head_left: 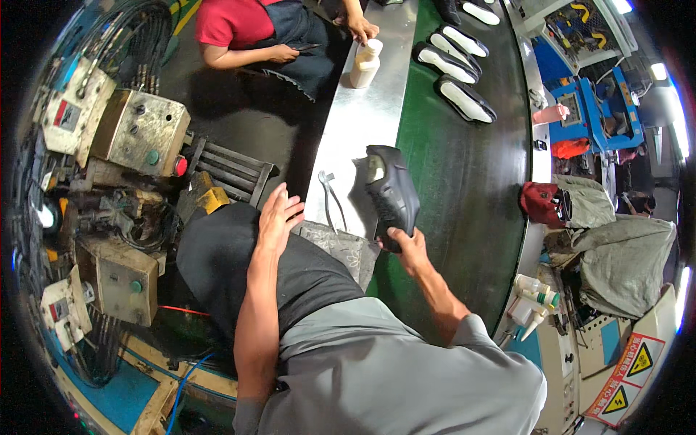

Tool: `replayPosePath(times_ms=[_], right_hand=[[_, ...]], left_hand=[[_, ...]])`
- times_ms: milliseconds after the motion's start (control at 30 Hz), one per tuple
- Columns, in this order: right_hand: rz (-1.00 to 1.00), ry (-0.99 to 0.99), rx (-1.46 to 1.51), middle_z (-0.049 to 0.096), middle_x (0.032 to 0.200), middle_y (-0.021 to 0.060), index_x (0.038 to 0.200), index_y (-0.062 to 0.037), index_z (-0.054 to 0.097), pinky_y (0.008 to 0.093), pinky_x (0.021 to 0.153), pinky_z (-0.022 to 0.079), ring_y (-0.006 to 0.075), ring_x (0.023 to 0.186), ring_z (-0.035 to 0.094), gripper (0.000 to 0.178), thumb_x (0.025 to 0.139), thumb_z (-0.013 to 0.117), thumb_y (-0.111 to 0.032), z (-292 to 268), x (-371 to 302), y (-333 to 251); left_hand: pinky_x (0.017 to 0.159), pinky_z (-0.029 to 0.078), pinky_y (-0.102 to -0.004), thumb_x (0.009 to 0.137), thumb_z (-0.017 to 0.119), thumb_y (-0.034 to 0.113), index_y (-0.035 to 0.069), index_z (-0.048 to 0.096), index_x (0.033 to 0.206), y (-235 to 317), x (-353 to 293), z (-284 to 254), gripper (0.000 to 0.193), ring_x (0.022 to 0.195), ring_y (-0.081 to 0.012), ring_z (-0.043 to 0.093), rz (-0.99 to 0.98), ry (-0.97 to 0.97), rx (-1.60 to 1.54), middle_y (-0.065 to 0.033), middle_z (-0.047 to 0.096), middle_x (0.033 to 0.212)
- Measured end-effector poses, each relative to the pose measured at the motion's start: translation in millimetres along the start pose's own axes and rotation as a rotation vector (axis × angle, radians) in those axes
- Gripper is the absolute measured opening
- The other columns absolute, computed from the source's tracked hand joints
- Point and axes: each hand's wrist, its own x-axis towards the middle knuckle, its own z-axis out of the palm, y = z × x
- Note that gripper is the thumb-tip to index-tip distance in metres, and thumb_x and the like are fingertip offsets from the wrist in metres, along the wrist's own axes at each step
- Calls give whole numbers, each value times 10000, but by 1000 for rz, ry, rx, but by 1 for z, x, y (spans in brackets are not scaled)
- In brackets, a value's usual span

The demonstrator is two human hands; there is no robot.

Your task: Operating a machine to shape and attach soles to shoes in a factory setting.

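Far to the left of the black shoe stand old machines with grey metal boxes, a red button and a green button, and black cables above them. Closer to the shoe, still on its left, the left hand is open with the fingers spread; it holds nothing and rests over the dark apron on the person's lap. Between this hand and the shoe, a pair of metal pliers lies on the steel worktop, and a grey patterned cloth hangs over the edge of the worktop just below them. The shoe itself is tilted up over the border between the worktop and the green conveyor belt. The right hand grips its lower end, with the fingers closed around it. Up the worktop from the shoe, two pale plastic bottles stand upright; what is inside them I cannot tell. Another person in a red shirt sits beside them. Up and to the right of the shoe, several black shoes with white soles lie on the belt. Well to the right of the shoe, beyond the belt, are a red bag, grey cloths, small white glue bottles and blue machines.
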Motion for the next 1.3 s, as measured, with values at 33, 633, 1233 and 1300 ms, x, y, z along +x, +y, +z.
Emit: replayPosePath(times_ms=[33,633,1233,1300], right_hand=[[-119,10,-231,750,916,100,1149,56,682,346,778,600,216,777,741,297,932,774,-125,12,-12,5],[-279,-1128,-898,558,1559,259,1643,80,364,422,1252,385,328,1464,532,935,949,853,-313,264,-70,30],[-599,-1210,-771,617,1492,263,1587,-23,529,460,1165,451,394,1365,571,743,988,806,-364,357,-63,22],[-647,-1190,-736,613,1499,268,1570,-5,539,477,1174,442,428,1374,553,741,972,811,-348,358,-63,28]], left_hand=[[1119,528,-533,1103,596,553,90,277,1722,12,1,5,836,1380,-410,593,-42,-24,-87,-350,482,1573],[1175,446,-368,1029,732,272,14,521,1595,61,-203,-119,656,1338,-240,615,622,490,-96,-151,654,1442],[1077,514,-372,1055,699,251,15,629,1504,38,-206,-121,511,1240,-220,650,716,690,198,-169,686,1387],[1075,515,-371,1057,694,229,16,649,1482,36,-202,-122,478,1235,-221,650,734,726,220,-166,691,1378]])
